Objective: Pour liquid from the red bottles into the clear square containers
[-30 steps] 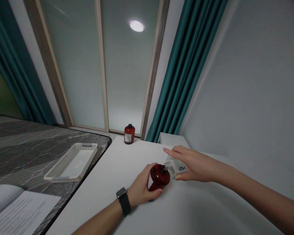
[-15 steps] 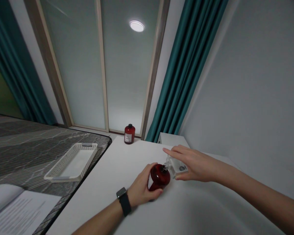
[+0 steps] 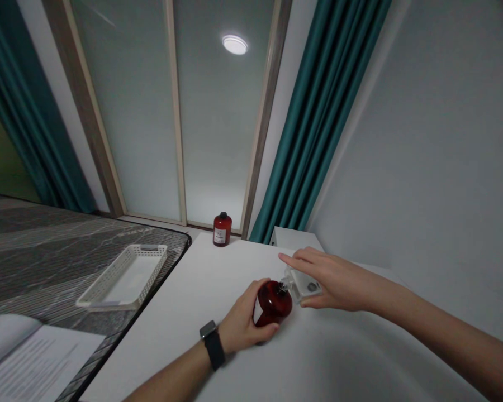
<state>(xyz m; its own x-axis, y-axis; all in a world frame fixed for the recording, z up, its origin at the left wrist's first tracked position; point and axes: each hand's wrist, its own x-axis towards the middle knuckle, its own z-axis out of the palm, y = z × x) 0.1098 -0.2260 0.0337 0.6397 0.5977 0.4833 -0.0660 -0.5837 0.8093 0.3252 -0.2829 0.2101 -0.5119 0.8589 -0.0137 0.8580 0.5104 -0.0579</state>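
Note:
Wrapped round a dark red bottle (image 3: 275,302), my left hand (image 3: 243,321) keeps it tilted to the right over the white tabletop. The bottle's cap is off. My right hand (image 3: 327,279) grips a clear, square bottle (image 3: 304,285) with a pale label, tipped sideways so its neck meets the mouth of the red bottle. The index finger of that hand stretches out above the clear bottle. Whether liquid passes between the two necks is too small to tell. A second red bottle (image 3: 222,230), upright with a black cap and white label, stands at the table's far edge.
A white perforated basket (image 3: 93,307) lies on the dark grey patterned surface at left, beside an open book (image 3: 46,357). The white table (image 3: 180,312) is under my hands. A white cabinet (image 3: 297,237) and a teal curtain (image 3: 314,123) stand behind, with a wall at right.
Almost nothing differs. Both hands and the two bottles keep their places, and the clear bottle has turned very slightly.

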